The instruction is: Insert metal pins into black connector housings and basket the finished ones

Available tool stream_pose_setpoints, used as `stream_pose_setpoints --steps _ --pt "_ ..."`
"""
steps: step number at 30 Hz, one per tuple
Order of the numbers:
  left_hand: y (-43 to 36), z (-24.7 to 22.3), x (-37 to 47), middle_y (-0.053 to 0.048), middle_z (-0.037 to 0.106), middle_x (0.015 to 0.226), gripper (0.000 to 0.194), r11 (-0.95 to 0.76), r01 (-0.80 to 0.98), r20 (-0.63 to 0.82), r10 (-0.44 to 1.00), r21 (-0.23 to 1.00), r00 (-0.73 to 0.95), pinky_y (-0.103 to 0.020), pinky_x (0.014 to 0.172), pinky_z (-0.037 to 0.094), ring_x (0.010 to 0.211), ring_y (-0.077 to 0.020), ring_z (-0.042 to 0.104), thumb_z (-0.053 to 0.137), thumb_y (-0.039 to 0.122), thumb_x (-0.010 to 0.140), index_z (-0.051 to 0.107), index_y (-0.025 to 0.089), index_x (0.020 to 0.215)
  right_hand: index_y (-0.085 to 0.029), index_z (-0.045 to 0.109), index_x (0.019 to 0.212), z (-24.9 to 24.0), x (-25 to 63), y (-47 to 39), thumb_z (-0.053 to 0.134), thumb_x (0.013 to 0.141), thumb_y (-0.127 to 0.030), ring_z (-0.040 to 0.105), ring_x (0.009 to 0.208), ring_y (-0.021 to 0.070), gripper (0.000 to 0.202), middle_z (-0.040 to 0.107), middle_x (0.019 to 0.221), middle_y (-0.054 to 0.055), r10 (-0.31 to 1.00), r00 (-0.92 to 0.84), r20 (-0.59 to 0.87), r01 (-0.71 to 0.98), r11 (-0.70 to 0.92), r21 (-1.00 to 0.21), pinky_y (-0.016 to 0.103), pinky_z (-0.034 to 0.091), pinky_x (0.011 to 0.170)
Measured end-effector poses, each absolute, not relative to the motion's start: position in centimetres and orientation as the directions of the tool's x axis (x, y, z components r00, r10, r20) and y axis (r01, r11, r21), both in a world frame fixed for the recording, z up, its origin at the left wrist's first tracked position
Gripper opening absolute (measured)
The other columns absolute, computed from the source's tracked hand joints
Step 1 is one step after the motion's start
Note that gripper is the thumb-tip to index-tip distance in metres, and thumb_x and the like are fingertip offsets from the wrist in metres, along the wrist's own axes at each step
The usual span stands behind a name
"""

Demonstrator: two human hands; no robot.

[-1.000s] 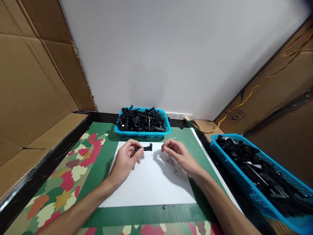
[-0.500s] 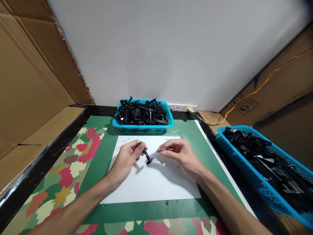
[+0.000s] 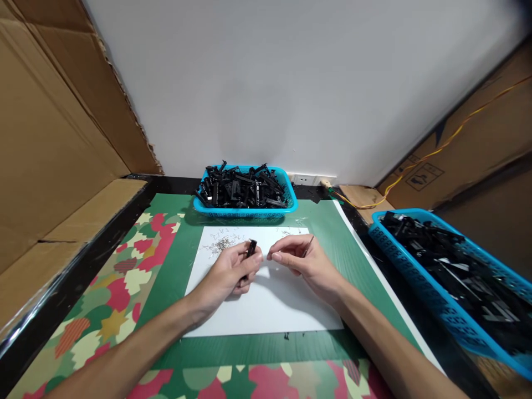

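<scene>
My left hand (image 3: 233,270) is closed around a small black plastic part (image 3: 251,247), whose upper end sticks up past the fingers. To its right, a short gap away, my right hand (image 3: 301,257) is pinched. A thin dark stick-like tool (image 3: 308,245) shows behind its fingers, mostly hidden by them; its exact kind cannot be made out. Both hands are over a white sheet of paper (image 3: 266,310). On the sheet's far left lies a scattered heap of tiny metal pieces (image 3: 222,245), and several more lie near its far right corner.
A blue basket (image 3: 245,213) full of black plastic parts stands behind the paper against the wall. Another blue basket (image 3: 449,316) with black parts is at the right. Cardboard (image 3: 54,111) walls the left side. Small black bits (image 3: 286,336) lie on the green mat (image 3: 199,354).
My left hand has turned the black part from pointing down and right to upright and moved slightly right, closer to my right hand. The thin tool now points up behind the right fingers.
</scene>
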State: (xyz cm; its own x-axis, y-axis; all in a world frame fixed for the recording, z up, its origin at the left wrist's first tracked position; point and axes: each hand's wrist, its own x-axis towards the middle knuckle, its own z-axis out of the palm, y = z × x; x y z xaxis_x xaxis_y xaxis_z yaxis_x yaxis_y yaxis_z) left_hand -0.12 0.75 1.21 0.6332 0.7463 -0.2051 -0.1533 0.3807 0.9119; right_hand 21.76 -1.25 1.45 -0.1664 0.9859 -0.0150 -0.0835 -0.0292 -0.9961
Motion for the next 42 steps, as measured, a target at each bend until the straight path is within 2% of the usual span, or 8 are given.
stream_pose_setpoints --steps 3,7,16,22,26,31,35,42 --pt "0.9 1.1 -0.2 0.007 0.044 0.073 0.037 0.36 -0.149 -0.2 0.764 0.921 0.613 -0.02 0.047 0.017 0.053 -0.0055 0.026 0.079 0.051 0.09 0.063 0.02 0.104 -0.025 0.088 0.088 1.3 21.6 -1.1 0.092 0.079 -0.036 0.044 0.062 0.0103 0.015 0.069 0.085 0.004 0.979 -0.197 0.047 -0.097 0.028 -0.995 0.026 0.029 0.05" --pt "0.9 0.9 -0.3 0.007 0.041 0.068 0.036 0.411 -0.122 -0.229 0.704 0.903 0.672 -0.021 0.048 0.015 0.052 -0.0061 0.026 0.073 0.053 0.095 0.062 0.019 0.1 -0.03 0.089 0.087 1.1 21.5 -1.0 0.093 0.078 -0.034 0.053 0.075 0.0147 0.011 0.062 0.083 0.003 0.97 -0.22 0.1 -0.084 0.084 -0.993 0.029 0.039 0.061" --pt "0.5 1.0 -0.5 0.006 0.044 0.067 0.033 0.469 -0.104 -0.261 0.648 0.877 0.716 -0.021 0.05 0.014 0.052 -0.0063 0.024 0.07 0.05 0.097 0.059 0.02 0.104 -0.031 0.09 0.09 1.1 21.4 -1.2 0.093 0.08 -0.034 0.056 0.076 0.0163 0.011 0.062 0.085 0.003 0.969 -0.208 0.131 -0.038 0.125 -0.991 0.031 0.041 0.064" --pt "0.5 1.4 -0.5 0.007 0.043 0.068 0.032 0.499 -0.076 -0.288 0.611 0.863 0.737 -0.022 0.051 0.012 0.054 -0.0064 0.023 0.068 0.048 0.1 0.058 0.019 0.108 -0.028 0.089 0.094 0.9 21.3 -1.2 0.093 0.079 -0.035 0.054 0.071 0.0138 0.017 0.065 0.082 0.003 0.97 -0.193 0.15 0.011 0.155 -0.988 0.028 0.038 0.06" --pt "0.6 1.5 -0.5 0.007 0.04 0.069 0.032 0.463 -0.088 -0.257 0.629 0.882 0.734 -0.022 0.052 0.012 0.055 -0.0062 0.021 0.065 0.049 0.102 0.057 0.019 0.109 -0.025 0.088 0.097 1.2 21.1 -1.2 0.092 0.079 -0.037 0.048 0.066 0.012 0.022 0.063 0.079 0.001 0.976 -0.175 0.133 0.033 0.141 -0.989 0.027 0.034 0.056" --pt "0.7 1.2 -0.5 0.008 0.038 0.069 0.032 0.428 -0.07 -0.245 0.637 0.901 0.731 -0.022 0.05 0.011 0.055 -0.0066 0.02 0.064 0.049 0.103 0.058 0.019 0.113 -0.023 0.087 0.096 2.0 21.0 -1.6 0.081 0.091 -0.041 0.06 0.078 0.0162 0.02 0.073 0.089 0.006 0.97 -0.212 0.116 0.09 0.137 -0.986 0.028 0.043 0.064" --pt "0.9 0.4 -0.5 0.009 0.039 0.069 0.036 0.339 -0.046 -0.211 0.679 0.94 0.703 -0.022 0.047 0.011 0.053 -0.0068 0.019 0.065 0.053 0.101 0.057 0.019 0.111 -0.021 0.084 0.094 1.8 21.1 -1.6 0.081 0.091 -0.042 0.063 0.08 0.0167 0.022 0.076 0.092 0.007 0.974 -0.201 0.099 0.131 0.128 -0.983 0.027 0.045 0.065" --pt "0.6 0.1 -0.3 0.005 0.046 0.077 0.033 0.129 -0.026 -0.081 0.755 0.991 0.65 -0.022 0.054 0.025 0.062 -0.0083 0.034 0.067 0.049 0.101 0.061 0.016 0.099 -0.016 0.08 0.09 1.2 21.6 -1.5 0.082 0.088 -0.044 0.045 0.057 0.0095 0.028 0.065 0.071 0.0 0.965 -0.246 -0.088 0.2 -0.038 -0.979 0.023 0.029 0.052"
